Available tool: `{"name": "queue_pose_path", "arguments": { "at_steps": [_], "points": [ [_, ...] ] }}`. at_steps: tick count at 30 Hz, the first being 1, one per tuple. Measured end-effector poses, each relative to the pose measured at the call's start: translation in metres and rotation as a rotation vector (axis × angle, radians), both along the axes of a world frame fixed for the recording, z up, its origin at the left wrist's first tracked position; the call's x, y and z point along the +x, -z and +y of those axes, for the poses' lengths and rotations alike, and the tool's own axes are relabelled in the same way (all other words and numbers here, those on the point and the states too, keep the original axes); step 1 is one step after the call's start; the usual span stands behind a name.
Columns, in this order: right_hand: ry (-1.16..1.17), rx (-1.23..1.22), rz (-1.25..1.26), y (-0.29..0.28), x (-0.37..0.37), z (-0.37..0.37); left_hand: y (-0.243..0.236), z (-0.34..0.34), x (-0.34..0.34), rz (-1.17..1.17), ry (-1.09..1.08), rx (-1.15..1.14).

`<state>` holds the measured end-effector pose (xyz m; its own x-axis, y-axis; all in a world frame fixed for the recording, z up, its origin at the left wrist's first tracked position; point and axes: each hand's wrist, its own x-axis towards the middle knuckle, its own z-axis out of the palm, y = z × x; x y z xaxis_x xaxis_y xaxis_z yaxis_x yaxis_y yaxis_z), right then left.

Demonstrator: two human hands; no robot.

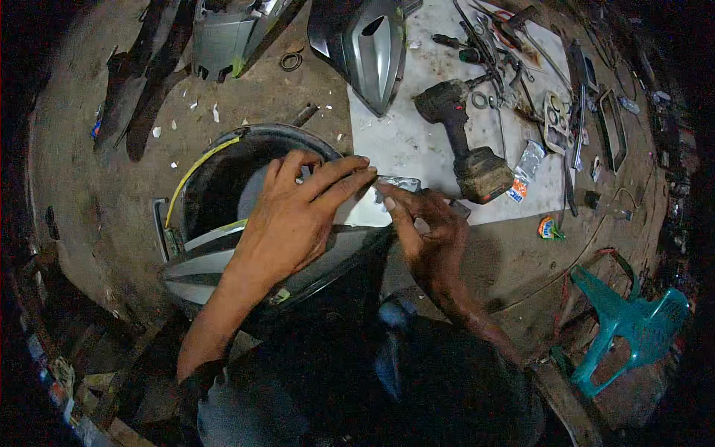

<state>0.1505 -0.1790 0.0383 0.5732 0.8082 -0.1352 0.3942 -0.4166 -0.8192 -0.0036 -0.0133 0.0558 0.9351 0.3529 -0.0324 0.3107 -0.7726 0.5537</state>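
My left hand (294, 216) arches over a dark grey body panel (205, 272), its fingers bent, two reaching to the edge of a small silvery strip (402, 182); whatever lies under them is hidden. Close by on the right, my right hand (428, 235) has its index finger and thumb drawn together at that strip; what they pinch is too small to make out. The panel lies across a black tub-like piece (216, 164) with a yellow line (183, 186) along its rim, beside a white sheet (380, 141).
A cordless drill (465, 160), scattered tools (484, 52), packets (529, 160) and a metal frame (611, 130) lie rightward. Grey panels (357, 48) and black pieces (138, 82) sit at the back on the floor (89, 216). A teal plastic panel (633, 331) lies lower right.
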Motion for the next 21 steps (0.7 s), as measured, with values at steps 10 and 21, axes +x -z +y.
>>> {"name": "queue_pose_path", "arguments": {
  "at_steps": [10,21],
  "points": [
    [0.072,-0.018,0.263,-0.007,0.005,0.005,0.005,-0.002,-0.004,0.013,0.001,0.092],
    [-0.071,0.029,0.106,-0.004,0.01,0.003,0.004,-0.004,-0.006,0.003,0.01,0.094]
  ]
}}
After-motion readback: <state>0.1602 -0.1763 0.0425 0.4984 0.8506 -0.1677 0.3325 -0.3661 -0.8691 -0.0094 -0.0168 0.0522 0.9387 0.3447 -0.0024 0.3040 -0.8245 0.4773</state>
